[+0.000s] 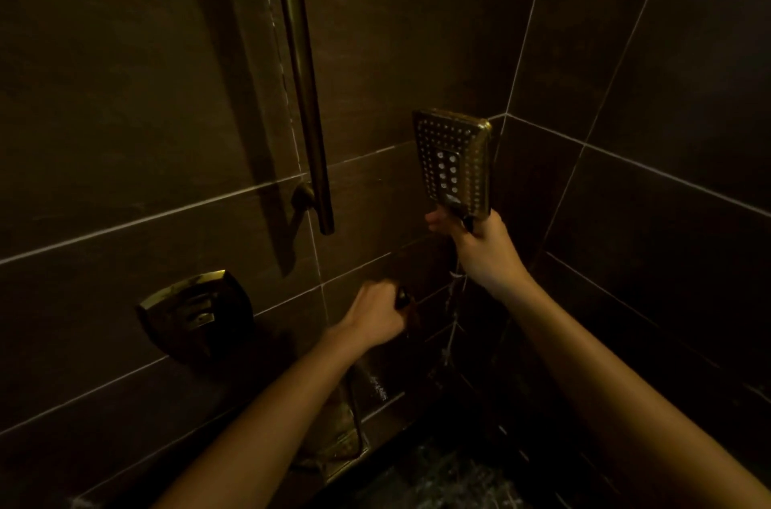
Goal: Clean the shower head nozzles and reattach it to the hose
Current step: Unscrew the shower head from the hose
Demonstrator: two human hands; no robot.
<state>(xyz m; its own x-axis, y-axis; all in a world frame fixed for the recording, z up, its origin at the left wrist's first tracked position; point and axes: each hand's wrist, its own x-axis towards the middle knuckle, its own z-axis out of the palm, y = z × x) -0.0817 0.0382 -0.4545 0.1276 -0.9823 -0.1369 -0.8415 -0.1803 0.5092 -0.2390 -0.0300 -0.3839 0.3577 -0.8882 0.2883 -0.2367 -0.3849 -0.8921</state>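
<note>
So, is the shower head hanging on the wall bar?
No, the right hand holds the shower head by its handle, apart from the wall bar.

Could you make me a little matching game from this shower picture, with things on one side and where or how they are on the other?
1 shower head
2 rail
3 control plate
4 left hand

A low on the wall, far left
B held up by the right hand
C gripping a small dark fitting
D upright, top centre

Pairs: 1-B, 2-D, 3-A, 4-C
</note>
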